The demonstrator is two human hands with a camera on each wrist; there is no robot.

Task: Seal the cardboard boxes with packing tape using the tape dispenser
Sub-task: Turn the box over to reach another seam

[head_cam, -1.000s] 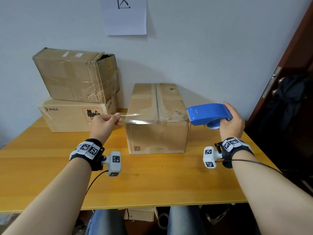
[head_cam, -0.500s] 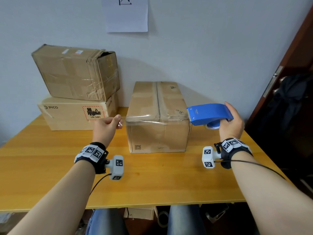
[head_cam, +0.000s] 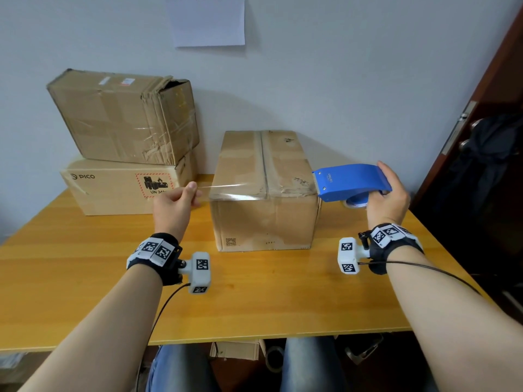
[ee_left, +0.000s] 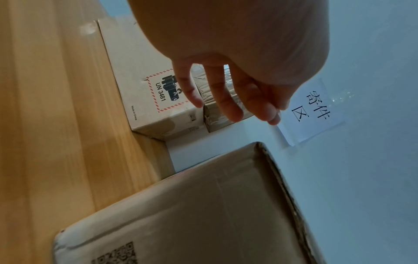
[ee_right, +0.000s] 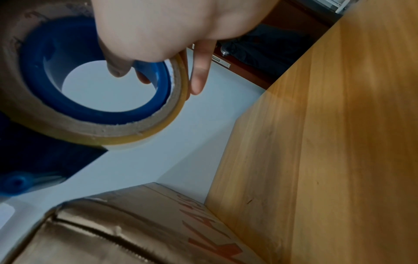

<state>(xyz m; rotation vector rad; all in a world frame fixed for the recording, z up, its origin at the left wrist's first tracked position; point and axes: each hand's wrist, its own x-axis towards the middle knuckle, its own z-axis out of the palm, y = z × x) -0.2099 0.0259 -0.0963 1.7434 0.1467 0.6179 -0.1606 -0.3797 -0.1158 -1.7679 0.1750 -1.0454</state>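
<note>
Behind the taped box [head_cam: 263, 190], two stacked boxes [head_cam: 127, 154], wall paper [head_cam: 209, 19]

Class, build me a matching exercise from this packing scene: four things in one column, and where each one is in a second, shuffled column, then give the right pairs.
Things
1. tape dispenser
2. strip of clear tape
3. PICO box
4. sheet of paper

Places
A. stuck on the wall
B. under another cardboard box
C. gripped in the right hand
D. stretched over the middle box, its end pinched by the left hand

Pairs: 1-C, 2-D, 3-B, 4-A
</note>
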